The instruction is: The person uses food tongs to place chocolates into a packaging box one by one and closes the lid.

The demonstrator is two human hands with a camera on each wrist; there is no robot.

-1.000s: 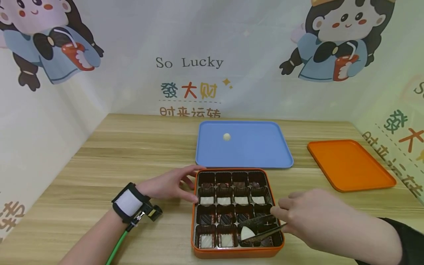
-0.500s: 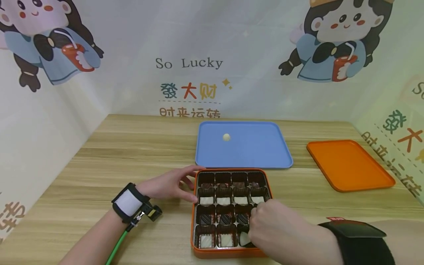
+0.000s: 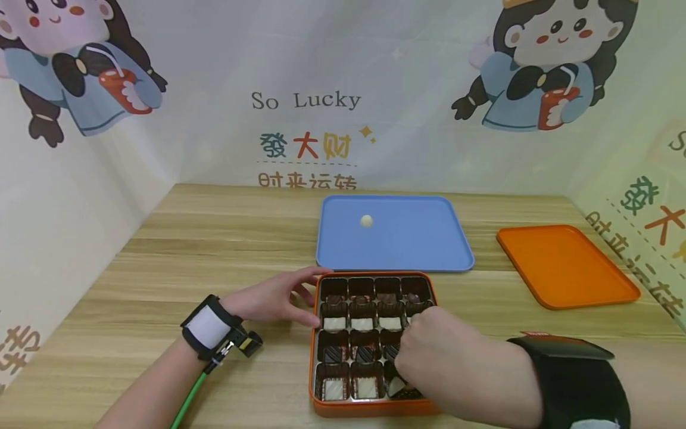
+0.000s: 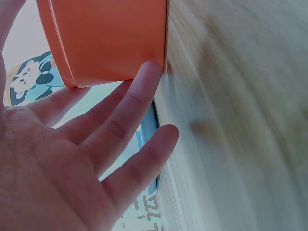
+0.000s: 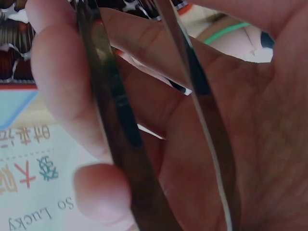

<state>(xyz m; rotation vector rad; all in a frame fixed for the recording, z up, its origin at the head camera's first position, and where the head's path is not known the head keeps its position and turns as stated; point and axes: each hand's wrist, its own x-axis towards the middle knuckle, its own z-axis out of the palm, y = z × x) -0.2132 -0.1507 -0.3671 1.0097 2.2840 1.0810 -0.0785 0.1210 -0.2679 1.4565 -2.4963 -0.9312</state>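
An orange-walled box (image 3: 375,409) of chocolates, split into small brown compartments, stands near the front of the table. My left hand (image 3: 270,298) touches its left side, thumb at the left rim and fingers round the far-left corner; the left wrist view shows these fingers fairly straight against the orange wall. My right hand (image 3: 445,360) holds metal tongs (image 5: 113,106) over the box's front-right part, the two arms lying inside the curled fingers. Below that hand, a white chocolate (image 3: 396,386) shows in the front row beside the tongs' tips. The hand hides the compartments at the right.
Just behind the box is a blue tray (image 3: 412,238) carrying one small white ball-shaped piece (image 3: 366,221). An orange tray (image 3: 568,268) lies farther right. Printed cloth walls (image 3: 305,59) enclose the wooden table (image 3: 214,238) at the back and sides.
My right hand has turned and moved left over the box, so it now covers the tongs in the head view. The white chocolate sits differently in its compartment. The left hand stays put.
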